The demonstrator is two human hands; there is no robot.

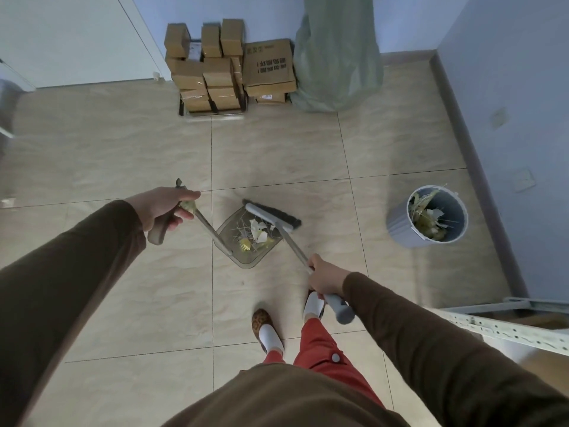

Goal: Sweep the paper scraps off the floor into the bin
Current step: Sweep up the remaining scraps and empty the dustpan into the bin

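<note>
Both hands are busy with long handles. Left hand (164, 208) curls round the top of the dustpan handle (212, 231), thumb laid along it, and the metal shaft slants down and away from that hand to the dustpan (243, 260) on the tiled floor (123, 143). Right hand (326, 277) grips the broom (271, 214) near the grey end of its shaft; the shaft runs forward and to the left of that hand, and the dark bristle head sits at the far edge of the pan. Paper scraps (257, 231), white and yellow, lie inside the pan, between the two hands. Well off to the right of the right hand stands the bin (400, 229), a grey round one with scraps already in it. Far beyond both hands, cardboard boxes (268, 67) are stacked against the wall.
</note>
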